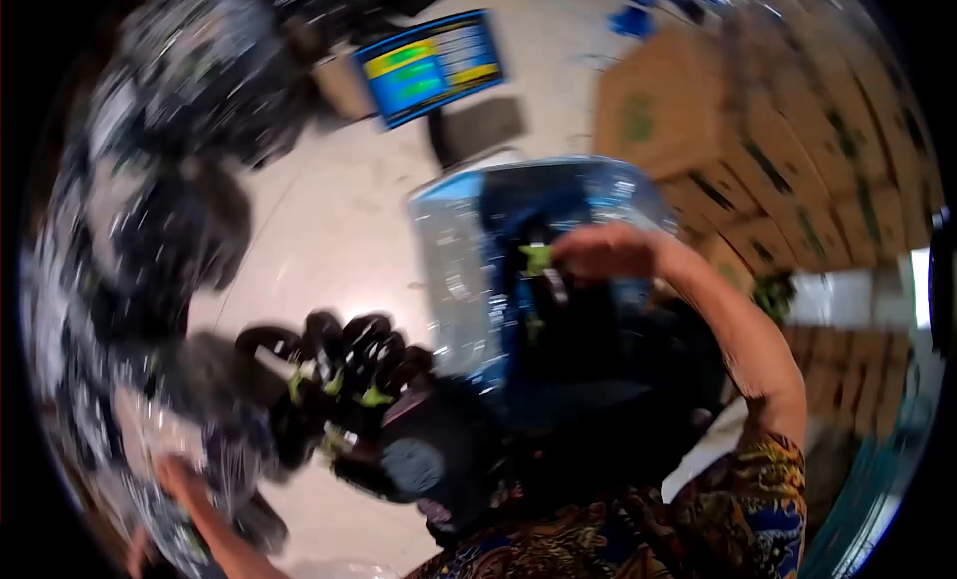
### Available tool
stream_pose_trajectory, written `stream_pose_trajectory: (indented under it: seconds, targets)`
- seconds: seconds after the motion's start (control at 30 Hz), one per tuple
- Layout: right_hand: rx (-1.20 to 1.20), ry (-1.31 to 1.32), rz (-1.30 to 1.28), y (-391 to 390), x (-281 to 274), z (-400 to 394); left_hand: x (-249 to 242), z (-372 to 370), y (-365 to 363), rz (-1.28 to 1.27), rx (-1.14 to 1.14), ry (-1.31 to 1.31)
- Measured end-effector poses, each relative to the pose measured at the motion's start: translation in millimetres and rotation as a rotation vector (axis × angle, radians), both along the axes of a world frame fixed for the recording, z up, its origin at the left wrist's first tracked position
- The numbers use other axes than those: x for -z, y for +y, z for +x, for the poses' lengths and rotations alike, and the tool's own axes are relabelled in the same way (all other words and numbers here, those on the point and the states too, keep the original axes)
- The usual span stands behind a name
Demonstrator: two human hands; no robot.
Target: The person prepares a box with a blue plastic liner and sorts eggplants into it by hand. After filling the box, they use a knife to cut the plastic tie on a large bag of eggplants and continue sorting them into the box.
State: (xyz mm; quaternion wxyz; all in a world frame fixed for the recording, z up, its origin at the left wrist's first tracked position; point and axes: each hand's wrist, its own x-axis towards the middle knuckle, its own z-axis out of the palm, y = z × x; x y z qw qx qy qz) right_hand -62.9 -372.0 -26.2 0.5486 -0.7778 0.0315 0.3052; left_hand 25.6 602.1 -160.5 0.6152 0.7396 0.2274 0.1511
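My right hand (pixel 610 252) is over a scale-side container lined with a clear plastic bag (pixel 454 280). Its fingers look curled, though blurred, at the green-capped end of an eggplant (pixel 538 260). The dark inside of the lined container hides most of that eggplant's body. At the lower left, my left hand (pixel 174 474) is against plastic-wrapped bundles (pixel 224 449); blur and the angle conceal its fingers. Between the two hands, a pile of glossy dark eggplants (pixel 354 355) with green caps lies on the pale floor.
A scale display (pixel 431 69) with lit panels stands beyond the lined container. Cardboard boxes (pixel 663 101) are stacked along the right. More plastic-bagged dark produce (pixel 164 220) lines the left side. Pale floor (pixel 309 220) shows between the bags and the container.
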Motion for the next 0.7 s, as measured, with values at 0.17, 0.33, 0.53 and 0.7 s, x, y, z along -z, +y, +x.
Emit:
stream_pose_trajectory:
  seconds: [0.17,0.33,0.53,0.7]
  targets:
    - [0.794,-0.14,0.105,-83.5,-35.3,-65.3,-18.6,18.8,-87.5,0.152,-0.006,-0.163]
    - [1.212,-0.113,0.042,-180.7,115.2,-178.1,-0.3,38.5,-249.2,0.244,0.123,0.204]
    - [0.716,-0.17,-0.565,-164.5,190.5,-191.8,3.5,49.8,-379.5,0.258,0.391,0.482]
    - [0.655,-0.55,-0.752,-113.9,230.9,-143.7,-11.9,57.6,-425.3,0.309,0.512,0.611]
